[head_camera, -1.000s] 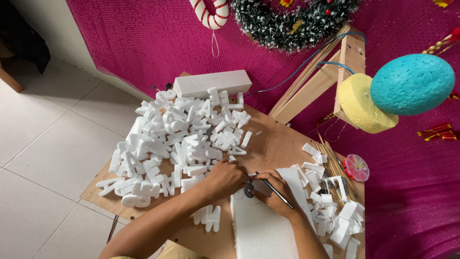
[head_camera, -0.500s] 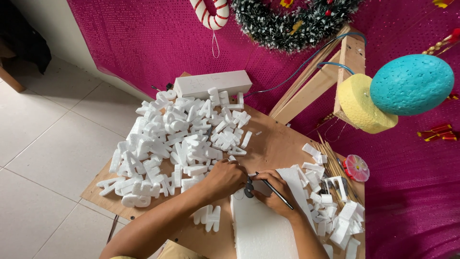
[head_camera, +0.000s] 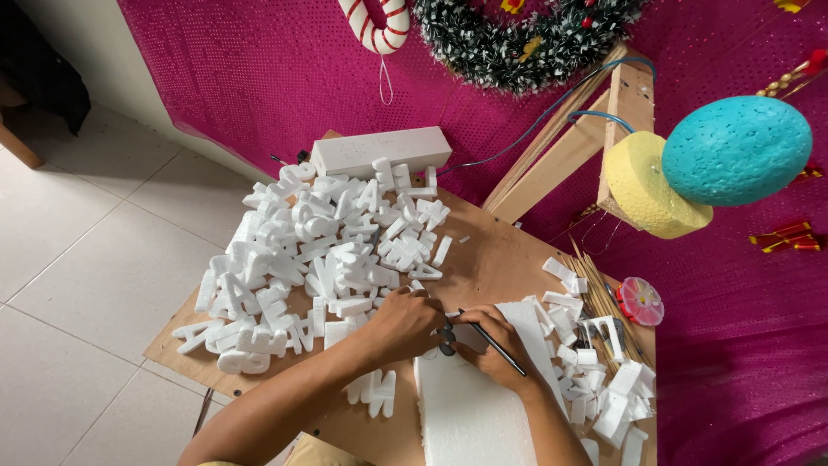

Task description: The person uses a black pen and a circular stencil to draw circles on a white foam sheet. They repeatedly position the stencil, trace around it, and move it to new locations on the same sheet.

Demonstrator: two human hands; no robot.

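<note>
change: none, both hands parked as before | left hand [head_camera: 405,324] pressed flat on white foam sheet [head_camera: 474,414] edge, fingers curled | right hand [head_camera: 492,349] pinching dark pen-like tool [head_camera: 493,343], tip at sheet's top edge | cut foam letters [head_camera: 319,250] piled left on wooden table [head_camera: 492,250] | still mid-cut/marking

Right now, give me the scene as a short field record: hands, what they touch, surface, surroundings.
left hand: pressed down at the foam sheet's top edge
right hand: holds a thin dark tool
foam sheet: white, flat on the table
table: brown board
foam letters: large white pile, left of the hands
foam scraps: right of the hands
backdrop: magenta cloth with a wreath
</note>
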